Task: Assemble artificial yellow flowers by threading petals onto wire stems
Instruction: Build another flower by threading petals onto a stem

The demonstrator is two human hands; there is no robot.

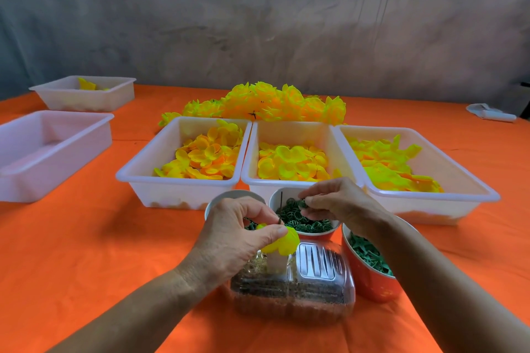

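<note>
A yellow flower (282,243) is being pinched between the thumb and fingertips of the left hand (238,235), with its dark wire stem (279,220) poking up just above those fingertips. A small green ring (303,203) is being pinched by the curled thumb and forefinger of the right hand (341,203), directly over a cup of green rings (304,219) that is sitting just beyond the left fingertips. A thin dark pin is seen standing upright at that cup's left edge. Another cup (229,198) is partly hidden behind the left knuckles, and its contents cannot be made out fully. A red cup of green leaf pieces (370,264) is lying under the right wrist. A clear plastic box (295,289) is resting below both sets of fingers, nearest the person. Beyond the fingers, three white trays of yellow petals (286,160) are being kept side by side on the orange tablecloth (86,238), with finished yellow flowers (266,103) heaped behind them. Two more white trays (54,149) are lying far left of the left hand.
</note>
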